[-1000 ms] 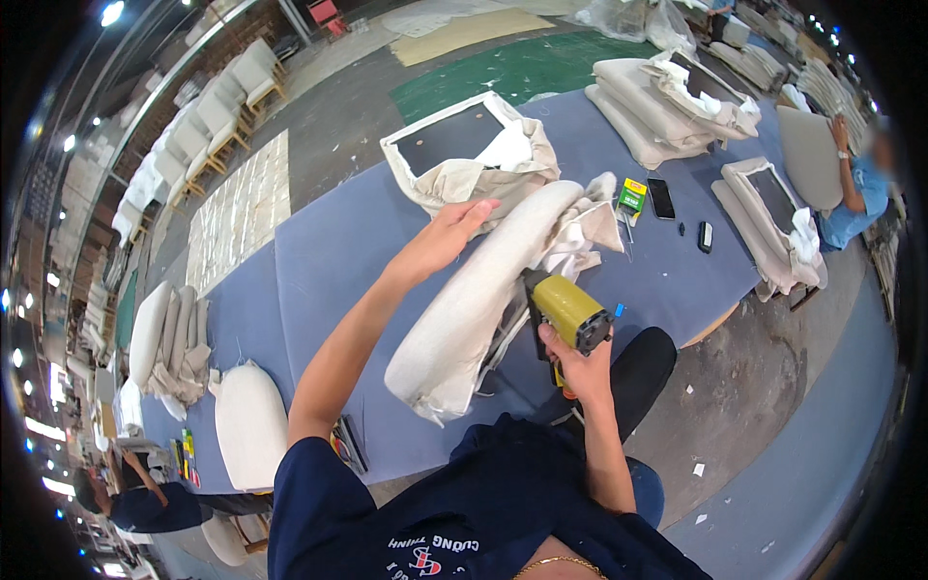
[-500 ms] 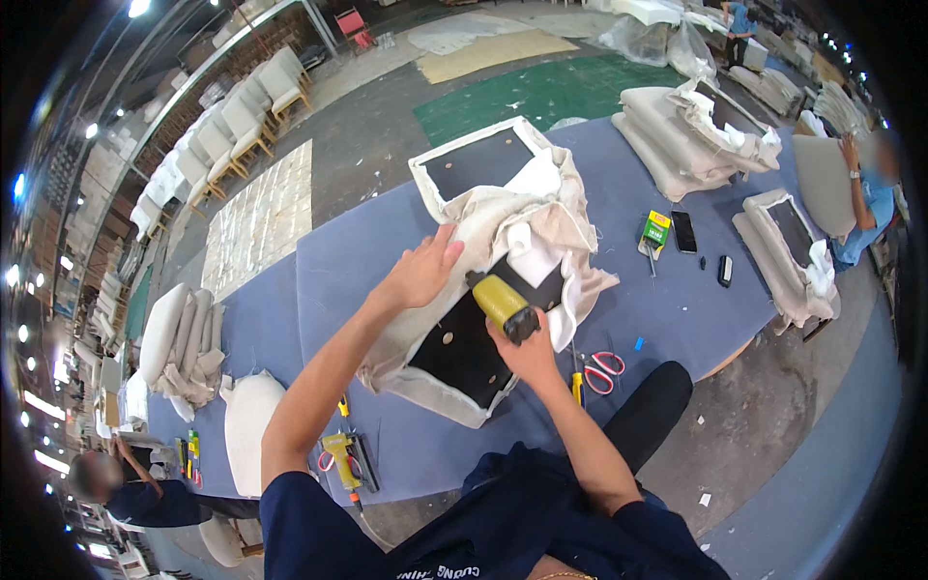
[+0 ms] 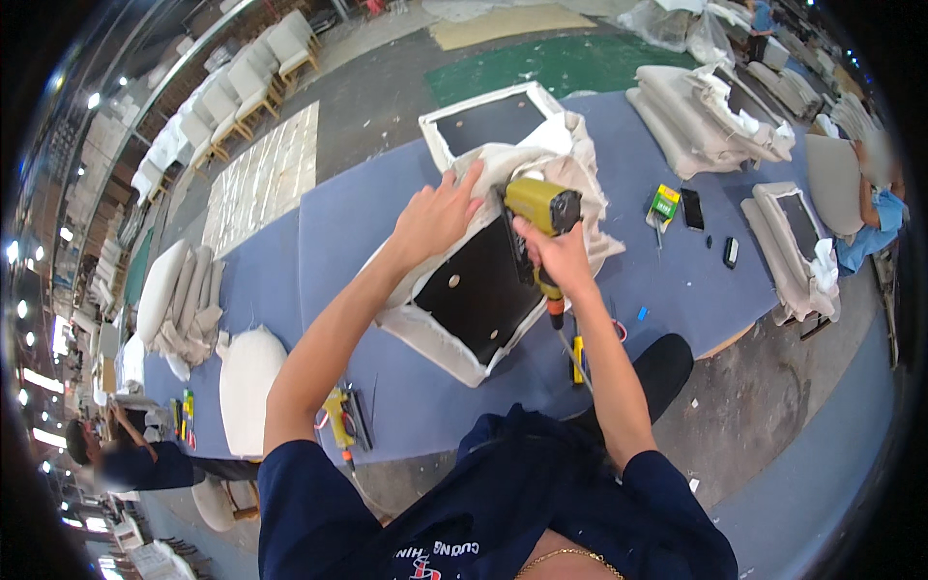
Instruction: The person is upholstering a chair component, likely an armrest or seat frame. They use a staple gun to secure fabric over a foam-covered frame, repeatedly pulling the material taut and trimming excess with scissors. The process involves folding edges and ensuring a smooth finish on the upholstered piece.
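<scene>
A seat cushion [image 3: 474, 290] lies underside up on the blue-covered table [image 3: 338, 222], its black bottom panel framed by loose cream fabric. My left hand [image 3: 440, 215] presses flat on the fabric at the cushion's upper left edge, fingers spread. My right hand [image 3: 559, 256] grips a yellow pneumatic staple gun [image 3: 541, 205], its nose against the cushion's upper right edge. An air hose runs down from the gun's handle.
Another framed seat panel [image 3: 488, 121] lies just behind. Stacks of cream cushions [image 3: 706, 111] sit at the far right, more cushions [image 3: 179, 300] at the left. A second yellow gun [image 3: 338, 416], a phone [image 3: 692, 208] and small tools lie on the table. Other people work at both table ends.
The cushion has been turned over from fabric side up to black underside up. My right hand has brought the staple gun up to its upper edge, and my left hand now presses the fabric.
</scene>
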The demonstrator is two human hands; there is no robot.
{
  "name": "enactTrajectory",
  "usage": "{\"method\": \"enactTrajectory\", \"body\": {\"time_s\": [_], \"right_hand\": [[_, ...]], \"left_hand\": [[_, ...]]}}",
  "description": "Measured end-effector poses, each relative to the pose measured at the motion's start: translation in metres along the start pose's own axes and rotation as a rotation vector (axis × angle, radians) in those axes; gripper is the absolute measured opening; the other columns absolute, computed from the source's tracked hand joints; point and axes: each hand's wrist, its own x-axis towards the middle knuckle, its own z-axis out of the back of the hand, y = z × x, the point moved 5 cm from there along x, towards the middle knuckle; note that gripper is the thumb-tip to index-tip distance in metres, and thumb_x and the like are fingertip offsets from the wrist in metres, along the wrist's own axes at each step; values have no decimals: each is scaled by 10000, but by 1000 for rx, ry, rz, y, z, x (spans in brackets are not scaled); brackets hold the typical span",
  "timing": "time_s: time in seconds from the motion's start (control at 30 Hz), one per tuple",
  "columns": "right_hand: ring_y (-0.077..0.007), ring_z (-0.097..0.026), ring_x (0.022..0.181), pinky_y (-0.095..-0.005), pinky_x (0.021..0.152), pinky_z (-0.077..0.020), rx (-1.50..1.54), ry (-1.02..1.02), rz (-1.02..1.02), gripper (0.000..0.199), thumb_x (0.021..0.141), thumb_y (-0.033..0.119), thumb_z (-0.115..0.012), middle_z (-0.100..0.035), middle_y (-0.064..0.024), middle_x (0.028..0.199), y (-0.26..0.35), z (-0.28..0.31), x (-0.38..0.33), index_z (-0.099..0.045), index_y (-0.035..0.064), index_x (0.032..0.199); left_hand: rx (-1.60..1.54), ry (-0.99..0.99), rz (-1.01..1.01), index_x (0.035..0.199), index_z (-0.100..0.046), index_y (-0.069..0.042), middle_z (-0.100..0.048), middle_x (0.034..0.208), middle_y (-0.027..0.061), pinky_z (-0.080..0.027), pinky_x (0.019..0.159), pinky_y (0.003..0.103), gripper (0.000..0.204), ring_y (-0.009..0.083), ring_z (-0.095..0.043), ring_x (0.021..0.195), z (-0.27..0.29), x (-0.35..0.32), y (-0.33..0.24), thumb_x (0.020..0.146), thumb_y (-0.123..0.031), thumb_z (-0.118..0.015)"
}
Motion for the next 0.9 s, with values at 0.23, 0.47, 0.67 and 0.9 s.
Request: {"method": "enactTrajectory", "body": {"time_s": [0.23,0.47,0.67,0.9], "right_hand": [[-70,-512,537,-258,496,-418,86,50,-140,283,895,204,-781,-607,10,716,-17,0,-8,-680,33,1097],[-209,-673,887,-356,848,-529,-161,41,-158,413,847,226,-806,-717,-107,1014,-22,-1,-15,-672,4,1168],[-261,-677,1043,-371,958,-509,-156,67,-76,449,846,237,-807,-713,-137,1134,-20,-3,-28,-665,6,1204],[-238,-672,1026,-353,940,-511,-163,28,-73,453,855,261,-811,-708,-129,1143,-9,-4,-48,-667,16,1208]], "left_hand": [[-17,21,-4,1560,-316,-155,-613,1099,231,-534,704,532,585,458,-645,764,0,-3,-2,1042,-337,-518],[-23,54,-36,1585,-264,-152,-593,1150,263,-525,727,530,664,473,-644,803,-1,-3,-1,1013,-299,-567],[-32,179,-80,1630,-138,-194,-531,1227,266,-507,784,538,838,486,-625,876,7,-5,-9,957,-243,-634],[-210,322,-193,1638,-107,-190,-363,1487,289,-488,960,520,857,482,-610,1094,16,-7,-13,974,-294,-638]]}}
